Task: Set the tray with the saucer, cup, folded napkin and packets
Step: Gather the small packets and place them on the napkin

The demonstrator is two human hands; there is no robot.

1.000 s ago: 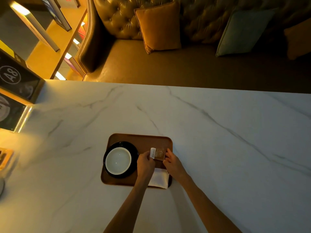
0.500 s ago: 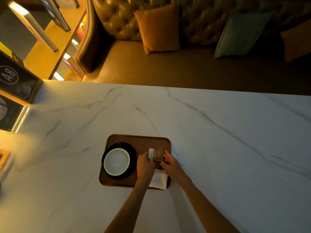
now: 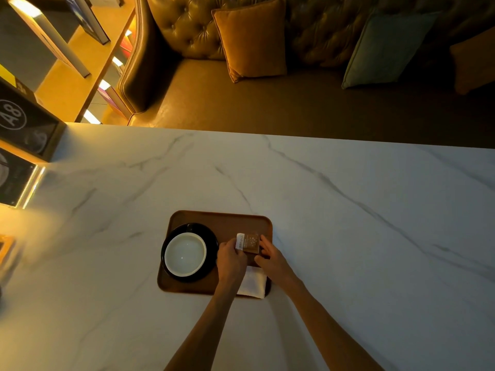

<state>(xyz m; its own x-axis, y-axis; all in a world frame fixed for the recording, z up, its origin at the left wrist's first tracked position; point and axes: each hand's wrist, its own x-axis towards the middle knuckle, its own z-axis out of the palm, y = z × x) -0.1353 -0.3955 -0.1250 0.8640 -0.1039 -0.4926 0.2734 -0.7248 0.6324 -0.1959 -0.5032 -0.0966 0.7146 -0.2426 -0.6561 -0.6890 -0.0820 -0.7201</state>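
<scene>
Hands on packets, tray R edge

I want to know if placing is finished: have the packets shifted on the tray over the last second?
No. The packets sit at the same spot on the tray, right of the saucer and beyond the napkin, pinched between both hands.

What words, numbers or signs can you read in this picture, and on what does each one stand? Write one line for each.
"A8": in a white circle on the dark sign at the left edge of the table.
White packet: dark print, too small to read.
Brown packet: pale dots and marks, too blurred to read.
Books on the shelf: no readable text.
</scene>
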